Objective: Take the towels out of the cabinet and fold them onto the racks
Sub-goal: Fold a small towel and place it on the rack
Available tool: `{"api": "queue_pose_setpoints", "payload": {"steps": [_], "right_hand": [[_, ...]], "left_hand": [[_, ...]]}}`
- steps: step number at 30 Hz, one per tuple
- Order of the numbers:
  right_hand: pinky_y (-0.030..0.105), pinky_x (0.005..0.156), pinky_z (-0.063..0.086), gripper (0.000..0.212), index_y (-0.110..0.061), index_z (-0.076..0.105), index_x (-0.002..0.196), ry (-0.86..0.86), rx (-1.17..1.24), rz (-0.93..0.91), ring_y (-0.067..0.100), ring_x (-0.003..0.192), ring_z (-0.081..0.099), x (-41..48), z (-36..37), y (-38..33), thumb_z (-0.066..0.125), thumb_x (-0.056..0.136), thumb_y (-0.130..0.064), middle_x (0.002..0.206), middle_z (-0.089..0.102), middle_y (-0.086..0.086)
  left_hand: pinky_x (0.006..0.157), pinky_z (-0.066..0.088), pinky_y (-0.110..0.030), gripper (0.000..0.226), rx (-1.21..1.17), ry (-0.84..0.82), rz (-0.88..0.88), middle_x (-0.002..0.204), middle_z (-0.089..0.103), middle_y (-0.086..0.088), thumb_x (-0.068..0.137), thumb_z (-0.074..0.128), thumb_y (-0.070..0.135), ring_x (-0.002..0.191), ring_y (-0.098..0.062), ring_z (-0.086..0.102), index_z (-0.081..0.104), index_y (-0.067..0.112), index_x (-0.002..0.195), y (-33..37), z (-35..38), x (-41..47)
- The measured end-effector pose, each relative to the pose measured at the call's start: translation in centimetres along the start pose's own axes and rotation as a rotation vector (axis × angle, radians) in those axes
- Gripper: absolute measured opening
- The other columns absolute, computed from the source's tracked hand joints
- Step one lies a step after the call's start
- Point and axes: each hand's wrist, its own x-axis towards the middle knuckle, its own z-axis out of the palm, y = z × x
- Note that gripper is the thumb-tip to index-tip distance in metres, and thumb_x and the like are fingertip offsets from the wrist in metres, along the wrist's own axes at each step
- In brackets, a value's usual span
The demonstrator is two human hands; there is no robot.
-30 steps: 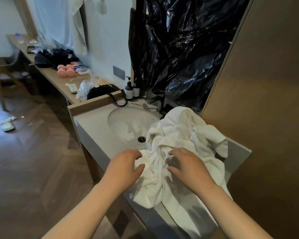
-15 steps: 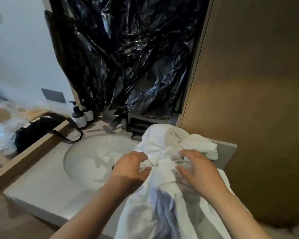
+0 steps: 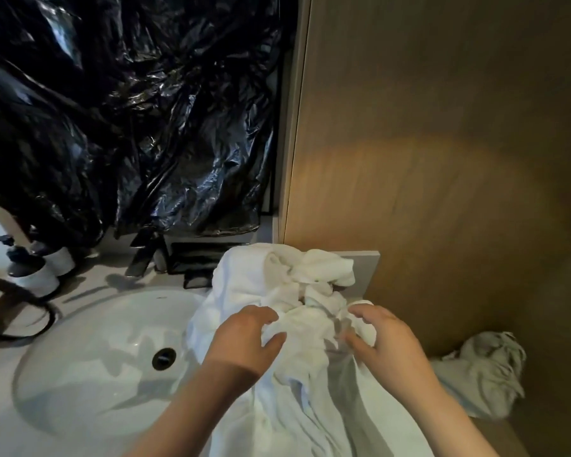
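Towel: The white towel [image 3: 277,275] sits in a crumpled heap on the counter [image 3: 367,268], just right of the sink [image 3: 80,374].
Which way it runs: It goes from the back of the counter toward you. Its near end hangs over the front edge, between your arms.
Left hand: Your left hand [image 3: 244,341] is on the sink side of the heap. The fingers curl in and pinch a fold against the thumb.
Right hand: Your right hand [image 3: 389,347] is on the wall side. Its fingers curl round a small bunch of cloth.
Nearer hand: Both hands touch the towel, so neither one is nearer.
Edges: I cannot see a clean hem or corner. They are lost in the folds.
Tight spots: The wooden panel [image 3: 442,143] stands close on the right. Black plastic sheeting [image 3: 129,110] hangs at the back.
Open room: I think the best way out is up and toward you, or left over the sink.
Other towel: A second crumpled towel [image 3: 485,374] lies lower down on the right, apart from your hands.
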Motion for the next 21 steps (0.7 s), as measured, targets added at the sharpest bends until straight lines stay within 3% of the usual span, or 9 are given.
{"api": "queue_pose_setpoints", "payload": {"steps": [4, 7, 10, 13, 16, 18, 21], "right_hand": [[0.008, 0.075, 0.037, 0.035, -0.027, 0.061, 0.125, 0.007, 0.046, 0.007, 0.005, 0.107, 0.056, 1.1, 0.4, 0.4, 0.066, 0.091, -0.034, 0.119, 0.060, -0.014], [0.021, 0.082, 0.045, 0.032, -0.023, 0.063, 0.120, -0.004, 0.057, 0.005, 0.011, 0.106, 0.058, 3.1, 1.1, -0.2, 0.067, 0.091, -0.035, 0.115, 0.063, -0.009], [0.027, 0.086, 0.048, 0.035, -0.025, 0.064, 0.118, -0.027, 0.105, 0.027, 0.010, 0.103, 0.060, 5.2, 1.8, -0.9, 0.072, 0.086, -0.038, 0.111, 0.064, -0.012], [0.030, 0.073, 0.048, 0.015, -0.023, 0.066, 0.094, -0.068, 0.105, 0.050, 0.011, 0.078, 0.059, 6.9, 2.3, -1.0, 0.072, 0.087, -0.035, 0.082, 0.063, -0.010], [0.031, 0.057, 0.032, 0.036, -0.019, 0.043, 0.063, -0.105, 0.118, -0.004, 0.013, 0.056, 0.041, 7.5, 2.5, -0.5, 0.063, 0.094, -0.025, 0.057, 0.043, -0.007], [0.029, 0.056, 0.030, 0.038, -0.016, 0.039, 0.064, -0.043, 0.220, -0.044, 0.012, 0.056, 0.038, 7.3, 2.1, -0.5, 0.058, 0.097, -0.020, 0.059, 0.041, -0.005], [0.022, 0.057, 0.033, 0.030, -0.008, 0.049, 0.073, 0.115, 0.477, -0.058, 0.008, 0.058, 0.041, 7.1, 0.5, -0.9, 0.053, 0.100, -0.020, 0.065, 0.047, 0.000]], "left_hand": [[0.091, 0.043, -0.018, 0.033, -0.012, 0.002, 0.003, 0.121, 0.059, 0.010, 0.092, 0.058, 0.042, 0.107, -0.007, 0.056, 0.058, 0.027, 0.122, 0.5, 0.5, 0.5], [0.088, 0.044, -0.020, 0.028, -0.017, 0.015, -0.028, 0.115, 0.061, 0.009, 0.091, 0.060, 0.040, 0.103, -0.009, 0.058, 0.062, 0.026, 0.115, 0.6, 0.5, 0.9], [0.080, 0.045, -0.027, 0.024, -0.030, 0.048, -0.054, 0.095, 0.063, 0.006, 0.086, 0.057, 0.042, 0.091, -0.014, 0.060, 0.065, 0.020, 0.093, 0.7, 0.2, 1.4], [0.072, 0.040, -0.009, 0.030, -0.041, 0.080, -0.068, 0.100, 0.060, 0.016, 0.088, 0.059, 0.048, 0.087, -0.001, 0.053, 0.066, 0.023, 0.103, 0.3, 0.0, 1.9], [0.074, 0.034, -0.003, 0.032, -0.016, 0.096, -0.073, 0.115, 0.058, 0.019, 0.089, 0.059, 0.050, 0.097, 0.002, 0.052, 0.061, 0.033, 0.116, 0.0, -0.5, 2.3], [0.078, 0.034, -0.008, 0.033, -0.011, 0.112, -0.072, 0.118, 0.058, 0.019, 0.089, 0.059, 0.050, 0.102, 0.001, 0.053, 0.061, 0.033, 0.118, 0.0, -0.7, 2.5], [0.073, 0.035, -0.005, 0.036, -0.048, 0.125, -0.065, 0.117, 0.058, 0.020, 0.089, 0.056, 0.054, 0.098, 0.003, 0.053, 0.061, 0.031, 0.117, 0.1, -0.9, 2.9]]}}
